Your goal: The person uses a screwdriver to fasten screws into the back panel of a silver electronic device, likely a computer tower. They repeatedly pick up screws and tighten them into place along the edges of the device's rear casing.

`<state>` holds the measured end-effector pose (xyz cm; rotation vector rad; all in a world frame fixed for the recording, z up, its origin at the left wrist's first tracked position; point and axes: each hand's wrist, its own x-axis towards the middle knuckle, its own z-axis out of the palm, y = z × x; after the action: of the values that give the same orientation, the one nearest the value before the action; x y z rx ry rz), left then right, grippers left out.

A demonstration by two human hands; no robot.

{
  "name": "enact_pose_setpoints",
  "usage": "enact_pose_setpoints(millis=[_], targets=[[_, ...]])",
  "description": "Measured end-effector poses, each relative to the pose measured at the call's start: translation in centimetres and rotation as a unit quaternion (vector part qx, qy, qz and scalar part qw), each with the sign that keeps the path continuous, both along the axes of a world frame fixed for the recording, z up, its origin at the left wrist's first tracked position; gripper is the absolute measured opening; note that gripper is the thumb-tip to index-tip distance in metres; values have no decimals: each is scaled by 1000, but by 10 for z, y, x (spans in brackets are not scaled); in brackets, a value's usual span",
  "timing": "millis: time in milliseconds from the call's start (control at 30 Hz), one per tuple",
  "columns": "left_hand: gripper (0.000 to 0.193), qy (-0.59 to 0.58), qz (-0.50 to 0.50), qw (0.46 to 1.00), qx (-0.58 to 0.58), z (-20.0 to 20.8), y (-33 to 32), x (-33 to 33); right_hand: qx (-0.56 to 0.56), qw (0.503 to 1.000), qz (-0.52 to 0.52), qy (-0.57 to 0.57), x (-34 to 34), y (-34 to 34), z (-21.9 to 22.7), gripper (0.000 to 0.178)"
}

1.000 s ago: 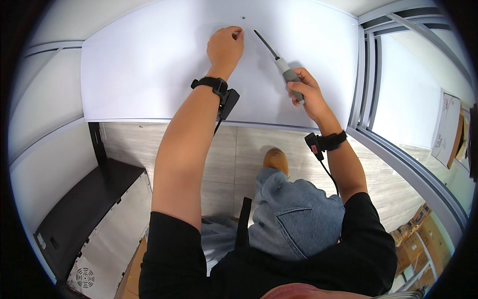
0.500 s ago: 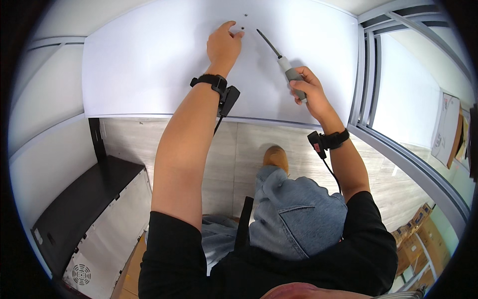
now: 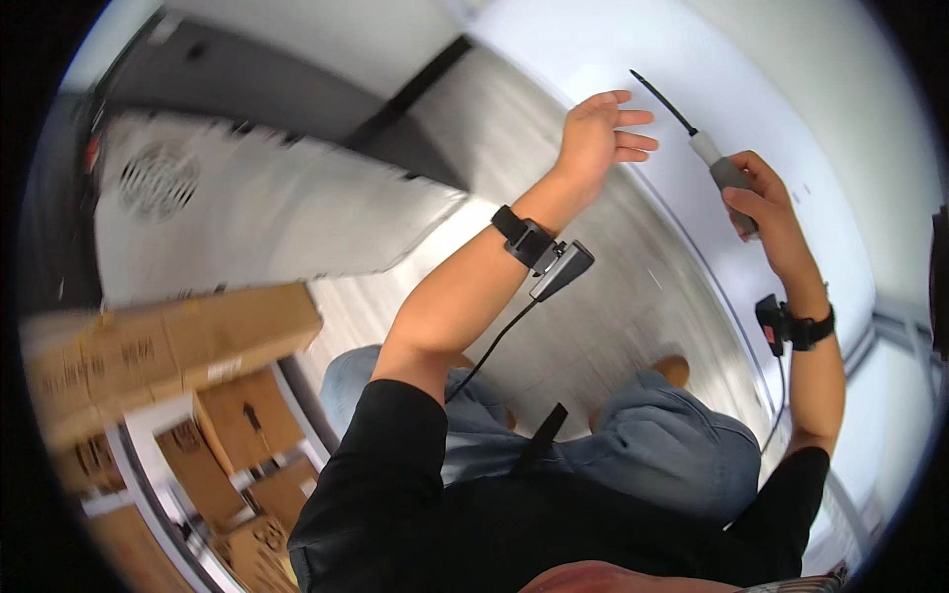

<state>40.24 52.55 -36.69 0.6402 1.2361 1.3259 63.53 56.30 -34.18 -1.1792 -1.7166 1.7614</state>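
My right hand (image 3: 766, 203) is wrapped round the grey handle of a screwdriver (image 3: 733, 183). Its dark shaft points up and to the left, over the white tabletop (image 3: 732, 79). My left hand (image 3: 605, 140) is held over the table's near edge with its fingers stretched apart, nothing between them. Those fingertips lie left of the screwdriver shaft and do not touch it. Each wrist wears a black strap with a small device and a cable. Two small dark specks show on the tabletop right of my right hand.
On the left stands a dark cabinet (image 3: 267, 79) with a pale, vented side panel (image 3: 297, 212). Cardboard boxes (image 3: 168, 346) are stacked at the lower left, some on a rack. Pale wood-look flooring (image 3: 613, 287) lies between the cabinet and the table.
The view has swung left, so the cabinet and boxes now fill the left side. My left hand has left the small dark pieces on the tabletop and spread its fingers. The screwdriver stays in my right.
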Motion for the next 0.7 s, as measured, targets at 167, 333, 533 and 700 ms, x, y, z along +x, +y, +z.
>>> enact_pose_setpoints(millis=[167, 333, 533, 700], targets=[[36, 2, 62, 993, 103, 83, -94, -60, 62, 991, 107, 53, -72, -67, 78, 26], [33, -32, 140, 979, 147, 122, -143, -120, 6, 984, 167, 63, -145, -115, 118, 29], [33, 27, 144, 978, 149, 115, -167, -171, -96, 980, 114, 134, -200, -176, 97, 37], [32, 34, 126, 981, 141, 117, -161, -184, -148, 955, 46, 253, -219, -196, 81, 41]])
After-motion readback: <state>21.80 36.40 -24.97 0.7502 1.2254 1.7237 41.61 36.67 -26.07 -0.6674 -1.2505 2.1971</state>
